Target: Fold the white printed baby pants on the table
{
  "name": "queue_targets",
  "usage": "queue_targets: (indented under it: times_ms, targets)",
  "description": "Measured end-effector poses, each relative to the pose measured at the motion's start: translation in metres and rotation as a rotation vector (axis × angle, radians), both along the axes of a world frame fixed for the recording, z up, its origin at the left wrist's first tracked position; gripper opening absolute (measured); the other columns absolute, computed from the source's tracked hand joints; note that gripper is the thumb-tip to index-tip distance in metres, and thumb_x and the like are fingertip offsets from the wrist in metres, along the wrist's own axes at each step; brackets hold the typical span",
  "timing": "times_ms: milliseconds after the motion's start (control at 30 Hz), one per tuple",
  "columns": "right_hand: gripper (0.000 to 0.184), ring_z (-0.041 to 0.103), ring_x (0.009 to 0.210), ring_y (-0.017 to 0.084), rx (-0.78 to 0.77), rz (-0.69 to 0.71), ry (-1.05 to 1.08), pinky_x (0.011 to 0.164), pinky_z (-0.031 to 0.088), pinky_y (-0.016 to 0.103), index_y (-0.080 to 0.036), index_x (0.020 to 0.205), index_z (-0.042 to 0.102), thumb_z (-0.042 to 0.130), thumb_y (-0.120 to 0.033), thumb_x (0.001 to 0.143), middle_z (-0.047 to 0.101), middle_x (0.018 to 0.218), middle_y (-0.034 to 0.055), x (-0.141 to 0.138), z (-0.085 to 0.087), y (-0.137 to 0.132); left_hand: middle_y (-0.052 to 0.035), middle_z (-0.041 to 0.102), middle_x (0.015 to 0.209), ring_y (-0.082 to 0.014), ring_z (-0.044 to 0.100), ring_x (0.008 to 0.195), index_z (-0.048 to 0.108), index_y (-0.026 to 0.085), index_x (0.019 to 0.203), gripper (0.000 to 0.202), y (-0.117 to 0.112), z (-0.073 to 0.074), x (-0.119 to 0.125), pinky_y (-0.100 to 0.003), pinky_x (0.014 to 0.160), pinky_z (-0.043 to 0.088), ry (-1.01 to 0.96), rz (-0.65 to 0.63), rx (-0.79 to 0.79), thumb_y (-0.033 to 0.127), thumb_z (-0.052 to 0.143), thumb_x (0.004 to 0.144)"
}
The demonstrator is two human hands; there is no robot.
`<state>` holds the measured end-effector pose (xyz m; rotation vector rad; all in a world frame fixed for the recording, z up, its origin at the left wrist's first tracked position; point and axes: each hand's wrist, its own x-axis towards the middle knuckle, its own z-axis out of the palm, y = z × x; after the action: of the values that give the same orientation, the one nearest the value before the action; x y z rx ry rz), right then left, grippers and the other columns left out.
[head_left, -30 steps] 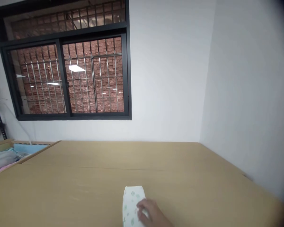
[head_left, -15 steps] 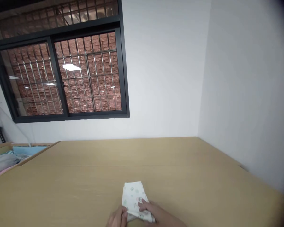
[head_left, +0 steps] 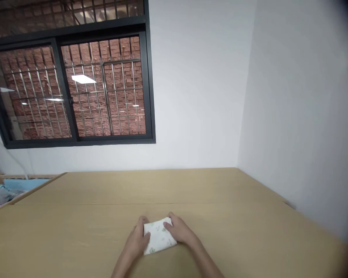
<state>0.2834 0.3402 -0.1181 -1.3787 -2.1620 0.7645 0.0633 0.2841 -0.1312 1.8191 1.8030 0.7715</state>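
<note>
A small folded white cloth (head_left: 160, 236) with a green print lies low in the middle of the head view, on or just above the wooden tabletop (head_left: 98, 224). My left hand (head_left: 139, 237) grips its left edge, thumb on top and fingers behind. At the upper right corner, my right hand (head_left: 176, 228) holds the cloth with the thumb over its face. The fingers under the cloth are hidden. It forms a compact, slightly tilted rectangle.
At the far left stands a wooden-edged bin (head_left: 29, 195) with a blue lining and grey fabric inside. A dark-framed barred window (head_left: 75, 141) is set in the white wall (head_left: 197, 92) behind the table. Another wall borders the right side.
The cloth has gone from a longer upright shape to a shorter, wider rectangle. Both hands have moved farther forward and now hold its opposite sides. The view has shifted slightly right.
</note>
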Motion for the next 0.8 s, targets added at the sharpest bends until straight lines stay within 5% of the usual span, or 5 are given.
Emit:
queue_targets:
  times_ms: [200,433,567,667,800]
  targets:
    - [0.028,0.062,0.112,0.029,0.085,-0.071,-0.010,0.094,0.047,0.038,-0.016,0.114,0.057,0.052,-0.023,0.088,0.066,0.117,0.0157,-0.008,-0.020,0.001,-0.0119,0.064,0.117,-0.0324,0.055,0.117,0.060,0.018,0.112,0.040,0.010,0.019,0.014,-0.041,0.094,0.041,0.358,-0.014,-0.026,0.004,0.052,0.075]
    - [0.037,0.060,0.119,0.025,0.201,-0.068,0.020,0.103,0.047,0.034,-0.018,0.123,0.059,0.043,-0.017,0.090,0.066,0.123,0.0124,-0.011,-0.039,0.000,-0.0154,0.064,0.119,-0.0358,0.056,0.117,0.062,0.014,0.116,0.042,0.034,0.027,0.038,-0.049,0.095,0.042,0.494,-0.108,0.048,0.005,0.049,0.077]
    - [0.038,0.060,0.118,0.030,0.281,-0.158,0.023,0.100,0.049,0.041,-0.015,0.125,0.059,0.040,-0.018,0.092,0.065,0.120,0.0160,-0.005,-0.035,0.007,-0.0143,0.060,0.130,-0.0315,0.053,0.123,0.060,0.016,0.121,0.042,0.038,0.022,0.042,-0.045,0.102,0.041,0.483,-0.124,0.164,0.012,0.050,0.081]
    - [0.044,0.049,0.131,0.034,0.368,-0.203,0.018,0.112,0.038,0.052,-0.014,0.138,0.052,0.033,-0.029,0.100,0.056,0.138,0.0190,-0.006,-0.026,0.004,-0.0134,0.044,0.151,-0.0260,0.039,0.140,0.050,0.015,0.137,0.045,0.032,0.011,0.048,-0.040,0.115,0.032,0.470,-0.163,0.251,0.022,0.040,0.095]
    - [0.052,0.034,0.145,0.029,0.520,-0.068,-0.037,0.120,0.028,0.050,-0.017,0.152,0.040,0.027,-0.038,0.106,0.041,0.156,0.0120,-0.018,-0.019,-0.012,-0.0107,0.022,0.165,-0.0271,0.016,0.153,0.032,0.012,0.154,0.058,0.020,-0.010,0.062,-0.045,0.123,0.021,0.464,-0.275,0.191,0.025,0.031,0.098]
